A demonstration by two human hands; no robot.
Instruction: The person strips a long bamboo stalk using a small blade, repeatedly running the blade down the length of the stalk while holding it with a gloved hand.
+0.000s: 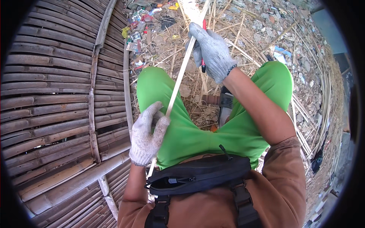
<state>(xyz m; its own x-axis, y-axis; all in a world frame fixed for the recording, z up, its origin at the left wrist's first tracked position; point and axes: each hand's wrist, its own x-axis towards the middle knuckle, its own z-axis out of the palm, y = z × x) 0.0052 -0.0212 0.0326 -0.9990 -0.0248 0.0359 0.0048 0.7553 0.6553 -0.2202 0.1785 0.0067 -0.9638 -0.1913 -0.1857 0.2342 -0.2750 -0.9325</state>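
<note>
A long pale bamboo strip [178, 85] runs slantwise from the top of the view down past my left thigh, its lower part passing behind my left hand. My left hand [147, 135], in a white knit glove, is closed around the strip between thumb and fingers. Farther out, my right hand [213, 51], in a grey knit glove, grips a slim red-and-black knife [203, 62]. Its blade cannot be made out. The strip passes against the fingers of that hand, close beside the knife.
A slatted bamboo platform [49, 91] fills the left side. Bamboo scraps [237, 32] and litter [138, 26] cover the ground ahead. Cut strips [300, 125] lie at the right. A black waist bag [197, 174] rests on my lap, above green trousers [213, 146].
</note>
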